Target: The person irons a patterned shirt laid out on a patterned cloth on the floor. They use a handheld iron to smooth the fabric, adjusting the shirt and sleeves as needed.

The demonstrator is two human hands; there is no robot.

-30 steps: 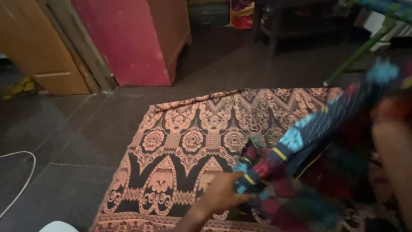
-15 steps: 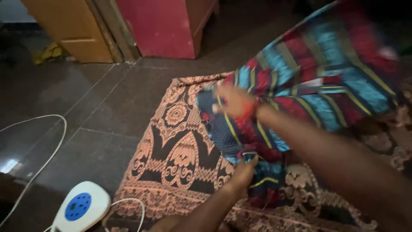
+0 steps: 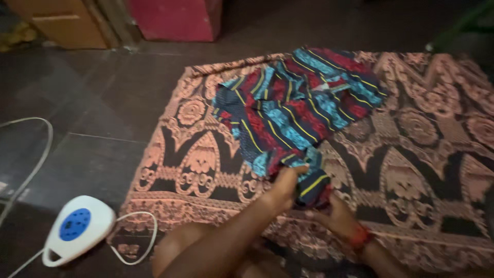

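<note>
A striped garment (image 3: 293,105) in red, blue and yellow lies spread on a patterned pink and black mat (image 3: 411,154). My left hand (image 3: 285,183) grips the garment's near edge from above. My right hand (image 3: 337,213), with a red band at the wrist, holds the same near edge from below and to the right. Both hands are close together at the cloth's bottom corner.
A white and blue electric iron (image 3: 77,229) with its white cord (image 3: 31,154) lies on the dark tiled floor left of the mat. A red cabinet (image 3: 177,18) and a wooden door (image 3: 67,20) stand at the back.
The garment was held up in the air and has come down flat onto the mat. My right hand dropped from the raised cloth to its near edge beside my left hand.
</note>
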